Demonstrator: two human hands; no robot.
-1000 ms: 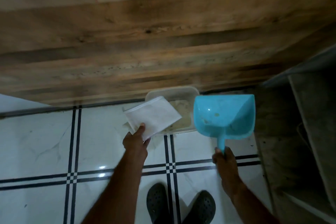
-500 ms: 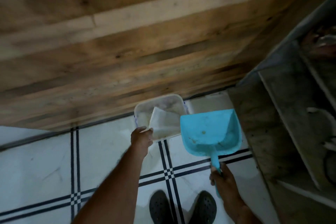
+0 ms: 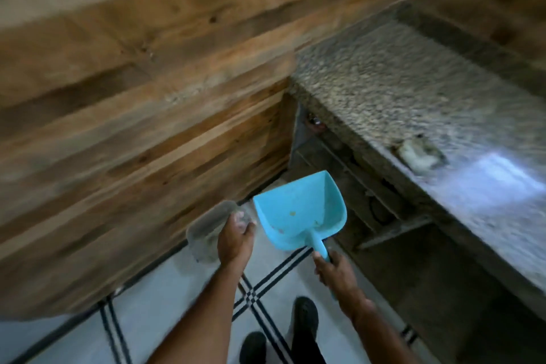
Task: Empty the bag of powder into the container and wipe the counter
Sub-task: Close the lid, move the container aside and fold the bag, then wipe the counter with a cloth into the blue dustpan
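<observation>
The person's left grip (image 3: pixel 236 241) is curled around the edge of a clear plastic container (image 3: pixel 205 230), holding it tilted over the tiled floor (image 3: pixel 165 313) close to the wooden wall (image 3: pixel 147 103), while the right grip (image 3: pixel 335 270) clasps the handle of a blue dustpan (image 3: pixel 298 213) just beside it, below the granite counter (image 3: pixel 384 83).

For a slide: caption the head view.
Left hand holds a clear container, right hand grips a blue dustpan beside a granite counter.

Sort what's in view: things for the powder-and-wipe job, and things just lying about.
Job: clear container in left hand; blue scoop in right hand; granite counter.
Lying about: pale lump on the counter, possibly a cloth; dim shelves under it.
</observation>
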